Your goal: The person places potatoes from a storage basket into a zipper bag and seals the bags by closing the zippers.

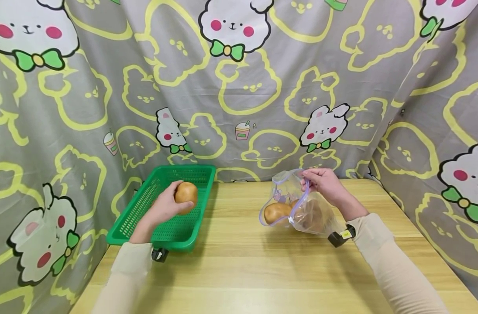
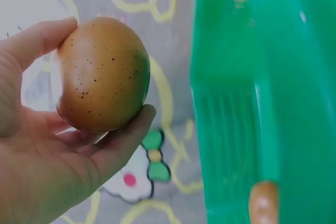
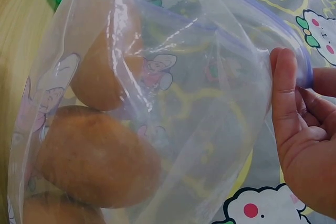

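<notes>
My left hand [image 1: 164,206] grips a smooth brown, potato-like oval [image 1: 186,192] with dark specks, holding it above the green plastic basket [image 1: 202,213]. The left wrist view shows thumb and fingers round its sides. Inside the basket lies another brown oval [image 2: 264,203], partly cut off by the frame. On the right, my right hand [image 1: 326,183] pinches the purple zip edge of a clear zip bag [image 1: 309,218]. The bag's mouth gapes to the left. Several similar brown ovals [image 3: 100,156] sit in it, seen through the printed plastic.
A light wooden table [image 1: 239,270] carries the basket on its left and the bag on its right. Behind and at both sides hangs a grey cartoon-print curtain [image 1: 242,100], close to the basket's far end.
</notes>
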{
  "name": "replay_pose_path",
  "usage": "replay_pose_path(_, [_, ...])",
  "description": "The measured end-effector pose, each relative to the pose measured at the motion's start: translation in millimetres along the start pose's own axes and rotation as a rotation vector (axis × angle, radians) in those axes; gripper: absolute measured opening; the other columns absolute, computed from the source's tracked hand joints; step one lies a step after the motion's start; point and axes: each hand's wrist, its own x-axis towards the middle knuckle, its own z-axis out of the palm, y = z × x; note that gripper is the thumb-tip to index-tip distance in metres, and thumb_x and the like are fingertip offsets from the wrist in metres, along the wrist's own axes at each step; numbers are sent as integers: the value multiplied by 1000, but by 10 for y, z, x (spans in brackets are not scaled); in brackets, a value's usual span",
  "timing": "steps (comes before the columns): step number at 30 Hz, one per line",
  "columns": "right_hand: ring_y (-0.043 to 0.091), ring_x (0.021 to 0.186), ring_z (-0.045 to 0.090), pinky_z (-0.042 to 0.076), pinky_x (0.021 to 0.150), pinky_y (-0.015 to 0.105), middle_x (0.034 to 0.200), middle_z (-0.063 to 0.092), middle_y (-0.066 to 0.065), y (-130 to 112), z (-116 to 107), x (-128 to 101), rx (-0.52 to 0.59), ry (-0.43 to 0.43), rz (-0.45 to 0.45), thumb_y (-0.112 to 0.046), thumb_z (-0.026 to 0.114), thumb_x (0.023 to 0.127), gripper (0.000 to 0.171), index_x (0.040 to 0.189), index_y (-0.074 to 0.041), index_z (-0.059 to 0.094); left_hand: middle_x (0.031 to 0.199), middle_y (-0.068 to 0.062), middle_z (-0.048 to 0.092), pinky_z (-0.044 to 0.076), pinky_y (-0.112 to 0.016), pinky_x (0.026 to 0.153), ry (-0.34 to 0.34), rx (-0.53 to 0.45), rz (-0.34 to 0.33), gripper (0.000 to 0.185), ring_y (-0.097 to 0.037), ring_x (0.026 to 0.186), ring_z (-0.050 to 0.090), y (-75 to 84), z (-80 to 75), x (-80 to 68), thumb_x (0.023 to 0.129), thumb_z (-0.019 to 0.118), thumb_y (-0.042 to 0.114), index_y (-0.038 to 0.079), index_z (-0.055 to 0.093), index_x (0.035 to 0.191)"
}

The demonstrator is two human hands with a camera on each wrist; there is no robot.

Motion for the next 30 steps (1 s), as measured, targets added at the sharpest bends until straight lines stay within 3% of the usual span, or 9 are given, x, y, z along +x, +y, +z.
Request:
replay_pose_path(9, [10, 63, 62, 52, 59, 22, 73, 64, 1, -5, -12, -4, 13, -8, 1, -17, 50, 99, 46, 117, 25, 48, 134, -19, 41, 47, -50, 83, -12, -16, 123, 78, -34, 107, 53, 357, 342, 97, 81, 74, 27, 11, 32, 145])
replay_pose_path(22, [10, 63, 63, 52, 59, 23, 72, 64, 2, 0, -18, -2, 17, -1, 1, -18, 52, 99, 47, 116, 26, 47, 137, -15, 41, 45, -49, 89, -85, -142, 160, 78, -32, 118, 48, 719, 833, 234, 80, 76, 24, 11, 35, 145])
replay_pose_path(30, [11, 62, 63, 52, 58, 23, 72, 64, 1, 2, -35, -11, 36, -7, 1, -18, 52, 98, 49, 118, 26, 46, 134, -13, 44, 47, -44, 87, -134, -242, 216, 74, -31, 113, 50, 966, 1062, 248, 79, 76, 18, 7, 37, 140])
